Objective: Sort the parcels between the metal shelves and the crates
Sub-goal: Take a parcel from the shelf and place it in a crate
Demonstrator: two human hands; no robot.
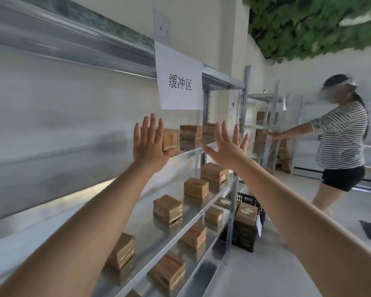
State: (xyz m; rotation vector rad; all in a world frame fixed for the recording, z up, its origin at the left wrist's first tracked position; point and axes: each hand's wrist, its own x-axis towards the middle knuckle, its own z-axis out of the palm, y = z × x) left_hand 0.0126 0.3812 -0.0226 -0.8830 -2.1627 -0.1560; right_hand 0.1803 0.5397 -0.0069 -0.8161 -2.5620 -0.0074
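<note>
Through the head camera we see our left hand (149, 146) and right hand (227, 146) raised at arm's length. Their backs face us, the fingers are straight and spread, and they grip nothing.

A silver metal shelving unit (144, 232) runs along the left wall and bears small brown cardboard parcels (168, 207), each standing apart from the next. We count three on the upper level, four on the middle level and at least four on the lower one. Our left hand overlaps the nearest upper parcel, but we cannot tell whether it touches.

A white paper sign with black characters (179, 82) hangs from the top beam. On the floor at the unit's far end stands a black slatted plastic crate (247, 199), with one parcel showing at its top.

Far right, a person in a striped top (341, 133) reaches toward a second metal rack (262, 96) holding more parcels.
</note>
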